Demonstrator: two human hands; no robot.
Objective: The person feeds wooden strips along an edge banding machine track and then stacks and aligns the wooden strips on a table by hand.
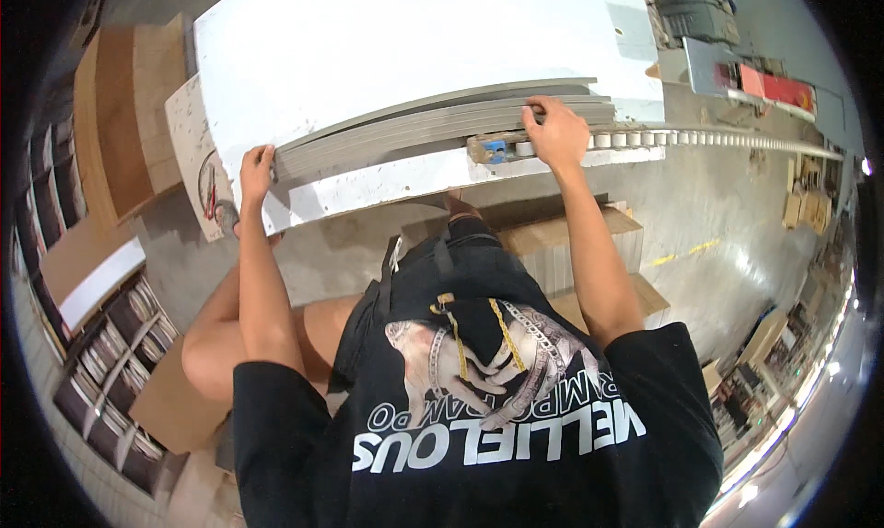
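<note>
A bundle of long, thin grey strips [396, 130] lies along the near edge of the white-topped table [414, 40]. One strip at the far side bows away from the rest, leaving a narrow dark gap. My left hand [257, 172] closes around the bundle's left end, its fingers bent at the strip ends. Toward the right end, my right hand [558, 134] curls over the strips, thumb and forefinger bent together on them. The fingertips of both hands are partly hidden.
A roller rail [681, 139] runs rightward from the table's near edge, with a blue fitting [494, 151] at its left end. Cardboard boxes [575, 247] stand beneath the right side. A brown board stack [124, 114] is at left. Shelving [115, 362] stands lower left.
</note>
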